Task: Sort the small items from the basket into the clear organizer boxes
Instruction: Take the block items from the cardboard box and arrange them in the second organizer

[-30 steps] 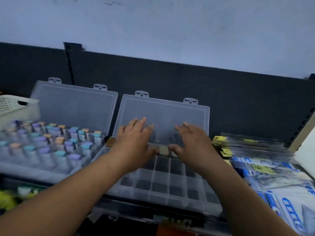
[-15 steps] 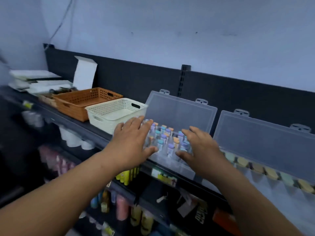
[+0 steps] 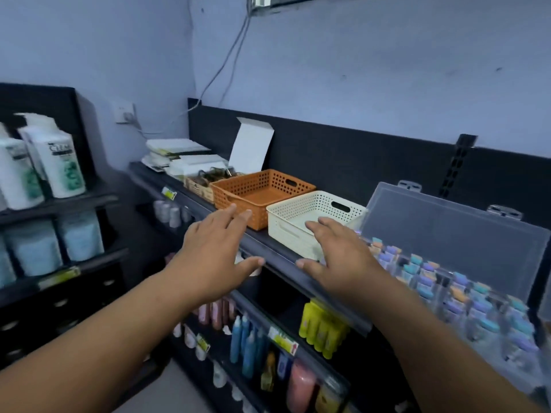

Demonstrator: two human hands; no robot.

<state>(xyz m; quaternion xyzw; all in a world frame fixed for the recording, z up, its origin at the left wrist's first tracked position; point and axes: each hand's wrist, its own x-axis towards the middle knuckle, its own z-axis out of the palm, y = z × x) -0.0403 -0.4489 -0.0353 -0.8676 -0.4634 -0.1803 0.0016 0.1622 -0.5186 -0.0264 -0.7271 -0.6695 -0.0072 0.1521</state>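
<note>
The left hand and right hand are both flat, fingers spread, holding nothing. The white basket sits directly beyond the right hand, apparently lengthwise away from it, with the clear organizer box just to that hand's right. The left hand points toward the orange basket instead.

Wall: pale blue and plain ahead of you; a cable runs down to a socket.
Back panel: black, behind the top shelf.
Side rack: dark, at your left, carrying white bottles.
Lower shelves: rows of coloured bottles below you.
Floor: pale grey.
Light: dim, cool.
</note>
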